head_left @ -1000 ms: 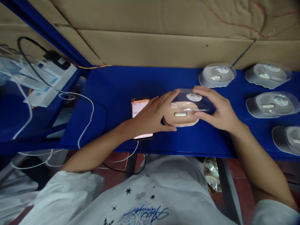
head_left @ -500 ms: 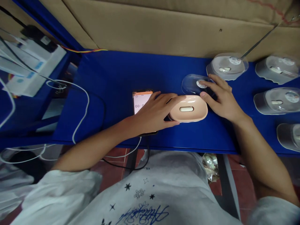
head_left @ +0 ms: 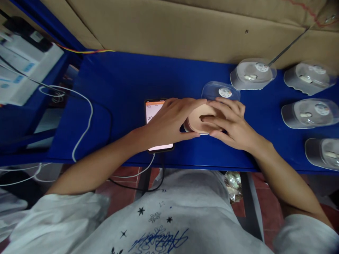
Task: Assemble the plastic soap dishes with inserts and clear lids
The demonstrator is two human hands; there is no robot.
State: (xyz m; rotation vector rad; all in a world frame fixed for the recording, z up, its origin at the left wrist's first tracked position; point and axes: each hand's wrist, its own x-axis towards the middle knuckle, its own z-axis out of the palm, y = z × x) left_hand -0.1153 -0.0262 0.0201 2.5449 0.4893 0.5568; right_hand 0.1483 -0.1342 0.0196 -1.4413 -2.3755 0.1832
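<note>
Blue table; phone partly behind left hand holding dish

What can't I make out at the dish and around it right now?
- Head view: slot in the peach dish, mostly covered by the right hand.
- Head view: rest of the phone readout, behind the left hand.
- Head view: print on the loose lid's sticker, too small.
- Head view: nearest grey container, cut by right edge.

Right hand, formerly at the clear lid, now reaches over the peach-coloured oval container, covering its white oblong centrepiece; the lid, initially hand-held, now lies behind the container.
</note>
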